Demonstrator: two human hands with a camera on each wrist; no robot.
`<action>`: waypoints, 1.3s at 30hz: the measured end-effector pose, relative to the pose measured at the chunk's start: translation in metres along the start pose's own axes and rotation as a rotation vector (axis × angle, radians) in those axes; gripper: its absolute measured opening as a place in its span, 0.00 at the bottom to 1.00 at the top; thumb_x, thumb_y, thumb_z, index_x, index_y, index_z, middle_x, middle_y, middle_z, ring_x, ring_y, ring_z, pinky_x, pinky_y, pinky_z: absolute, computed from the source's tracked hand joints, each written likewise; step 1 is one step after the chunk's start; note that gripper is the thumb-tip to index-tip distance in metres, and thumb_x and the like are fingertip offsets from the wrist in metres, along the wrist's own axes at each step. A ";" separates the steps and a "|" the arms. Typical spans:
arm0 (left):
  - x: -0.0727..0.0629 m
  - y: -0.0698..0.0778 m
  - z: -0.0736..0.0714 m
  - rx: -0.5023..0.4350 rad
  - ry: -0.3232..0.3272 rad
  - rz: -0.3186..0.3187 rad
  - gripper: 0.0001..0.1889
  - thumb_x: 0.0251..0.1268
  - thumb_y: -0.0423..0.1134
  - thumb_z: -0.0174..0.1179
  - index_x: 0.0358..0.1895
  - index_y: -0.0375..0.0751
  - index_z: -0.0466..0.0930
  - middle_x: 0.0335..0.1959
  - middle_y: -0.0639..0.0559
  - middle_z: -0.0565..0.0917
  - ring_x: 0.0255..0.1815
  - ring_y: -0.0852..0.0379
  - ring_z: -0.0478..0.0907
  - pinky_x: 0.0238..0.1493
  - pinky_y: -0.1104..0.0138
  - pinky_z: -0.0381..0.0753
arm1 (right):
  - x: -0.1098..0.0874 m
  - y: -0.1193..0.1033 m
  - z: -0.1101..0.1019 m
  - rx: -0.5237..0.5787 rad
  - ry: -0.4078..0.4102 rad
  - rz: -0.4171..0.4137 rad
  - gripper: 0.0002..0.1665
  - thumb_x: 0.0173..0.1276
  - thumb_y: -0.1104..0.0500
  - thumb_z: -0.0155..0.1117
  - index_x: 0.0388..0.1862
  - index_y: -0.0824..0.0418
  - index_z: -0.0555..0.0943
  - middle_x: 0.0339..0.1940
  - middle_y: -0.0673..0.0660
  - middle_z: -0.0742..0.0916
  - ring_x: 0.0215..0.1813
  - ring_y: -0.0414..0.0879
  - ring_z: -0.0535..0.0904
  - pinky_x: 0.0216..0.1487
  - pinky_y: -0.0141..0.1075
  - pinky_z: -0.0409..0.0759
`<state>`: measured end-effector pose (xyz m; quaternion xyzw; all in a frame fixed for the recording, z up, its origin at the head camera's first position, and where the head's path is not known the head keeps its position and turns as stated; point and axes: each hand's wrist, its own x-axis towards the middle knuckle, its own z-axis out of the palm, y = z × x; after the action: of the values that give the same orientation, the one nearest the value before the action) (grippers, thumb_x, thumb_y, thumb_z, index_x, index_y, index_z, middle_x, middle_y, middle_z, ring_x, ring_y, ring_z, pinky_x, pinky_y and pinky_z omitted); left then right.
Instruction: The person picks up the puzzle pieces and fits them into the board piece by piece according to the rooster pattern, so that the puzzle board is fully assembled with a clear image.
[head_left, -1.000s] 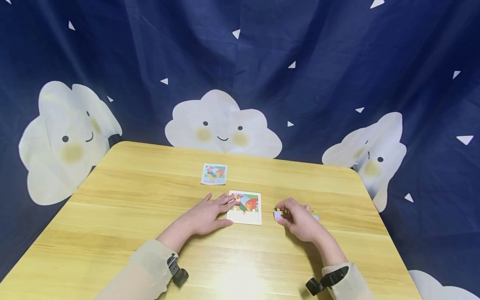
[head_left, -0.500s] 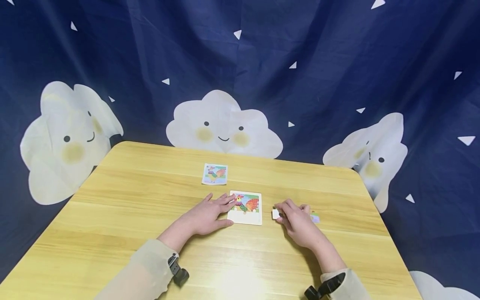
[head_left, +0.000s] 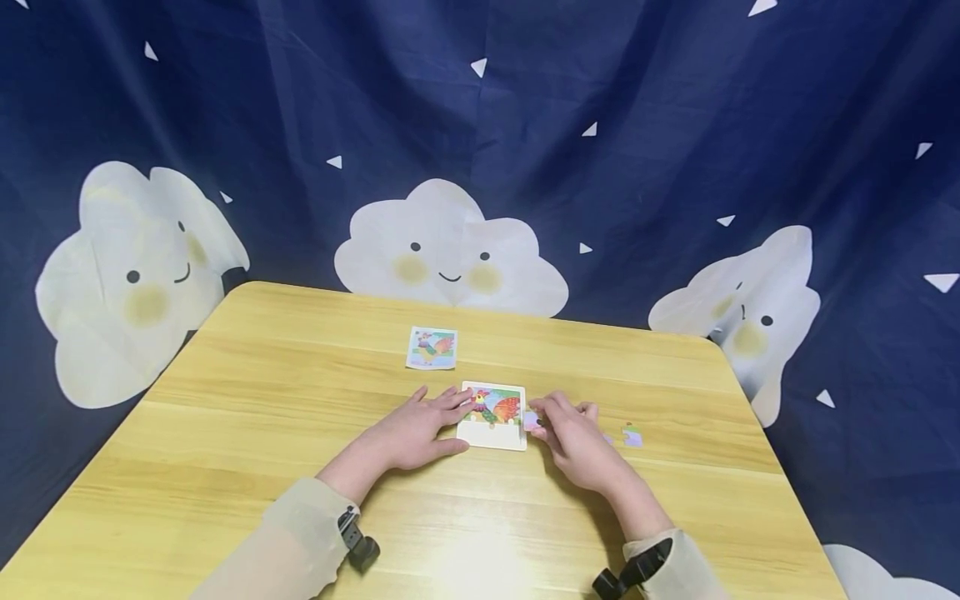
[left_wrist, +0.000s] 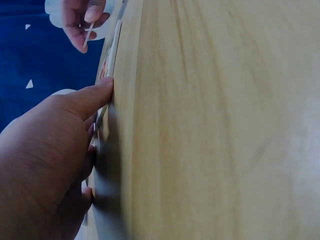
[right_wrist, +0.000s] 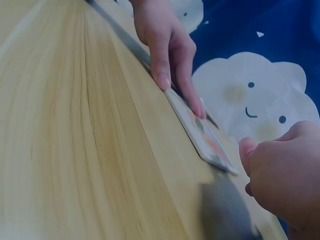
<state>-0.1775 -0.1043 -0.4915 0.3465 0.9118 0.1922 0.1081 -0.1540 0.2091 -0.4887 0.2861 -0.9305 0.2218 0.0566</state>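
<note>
A jigsaw puzzle board (head_left: pixel 491 437) with a white frame lies on the table, its upper part filled with a colourful rooster picture and its lower strip bare white. My left hand (head_left: pixel 420 429) rests with spread fingers on the board's left side. Just beyond the right edge, my right hand (head_left: pixel 581 446) pinches a pale lilac puzzle piece (head_left: pixel 531 420) between thumb and fingers. In the left wrist view that puzzle piece (left_wrist: pixel 89 34) is seen edge-on, raised off the table. The right wrist view hides it behind my right hand (right_wrist: pixel 290 175).
Another loose puzzle piece (head_left: pixel 632 436) lies to the right of my right hand, with part of one more peeking out beside the hand. A rooster picture card (head_left: pixel 432 348) lies behind the board. Beyond the wooden table (head_left: pixel 300 358) hangs a dark blue cloud-patterned curtain (head_left: pixel 480 108).
My right hand has turned the puzzle piece over and back, from printed side to white to printed, and carried it left to the board's edge. The left hand stays put.
</note>
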 end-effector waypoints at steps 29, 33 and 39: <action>0.000 -0.002 0.001 0.005 0.016 0.004 0.38 0.80 0.62 0.55 0.83 0.46 0.63 0.85 0.56 0.58 0.85 0.48 0.53 0.81 0.37 0.43 | 0.033 -0.036 0.026 -0.015 -0.048 -0.074 0.22 0.78 0.52 0.67 0.65 0.59 0.80 0.52 0.49 0.82 0.53 0.44 0.81 0.61 0.55 0.59; 0.001 -0.002 0.002 0.011 0.017 0.003 0.38 0.80 0.62 0.55 0.83 0.47 0.63 0.85 0.56 0.58 0.85 0.48 0.52 0.81 0.38 0.42 | 0.034 -0.039 0.030 -0.033 -0.047 -0.078 0.24 0.78 0.51 0.67 0.68 0.57 0.81 0.51 0.48 0.82 0.53 0.44 0.80 0.61 0.56 0.59; 0.000 -0.002 0.002 0.023 0.019 0.003 0.38 0.80 0.62 0.55 0.83 0.45 0.63 0.85 0.56 0.58 0.85 0.47 0.53 0.81 0.37 0.42 | 0.037 -0.043 0.035 -0.100 -0.060 -0.088 0.27 0.77 0.49 0.68 0.71 0.57 0.81 0.49 0.47 0.80 0.52 0.43 0.79 0.59 0.55 0.62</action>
<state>-0.1777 -0.1050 -0.4938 0.3471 0.9144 0.1853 0.0954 -0.1603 0.1430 -0.4957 0.3299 -0.9282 0.1638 0.0527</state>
